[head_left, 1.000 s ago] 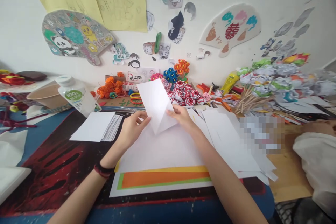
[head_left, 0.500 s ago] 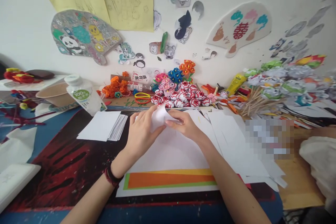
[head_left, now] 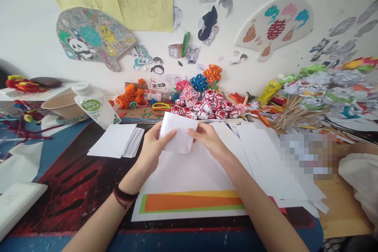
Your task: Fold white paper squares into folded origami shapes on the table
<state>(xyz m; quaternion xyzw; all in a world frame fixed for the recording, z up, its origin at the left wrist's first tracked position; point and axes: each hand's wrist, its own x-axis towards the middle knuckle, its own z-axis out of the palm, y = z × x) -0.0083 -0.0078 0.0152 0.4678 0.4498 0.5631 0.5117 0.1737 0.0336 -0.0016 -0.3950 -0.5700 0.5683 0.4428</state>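
Observation:
A small white paper square (head_left: 178,128) is held up between both hands, its face toward me. My left hand (head_left: 152,145) grips its left side, thumb lying across the front and fingers behind. At the right side my right hand (head_left: 208,138) pinches the same paper, thumb in front. Beneath the hands lies a large white sheet (head_left: 191,173) with orange (head_left: 189,201), yellow and green paper strips showing along its front part. A stack of white paper squares (head_left: 113,141) rests left of my left hand.
Red-and-white paper flowers (head_left: 211,106) lie behind the hands. A white bottle (head_left: 96,108) and a brown bowl (head_left: 63,104) stand at the back left. Loose white sheets (head_left: 262,161) spread to the right, near flowers on sticks (head_left: 291,114). A white case (head_left: 22,204) lies at the left edge.
The paper was curled between the fingers and now shows flat and square. Both thumbs have come onto its front face, and my left hand has turned. The view has shifted slightly.

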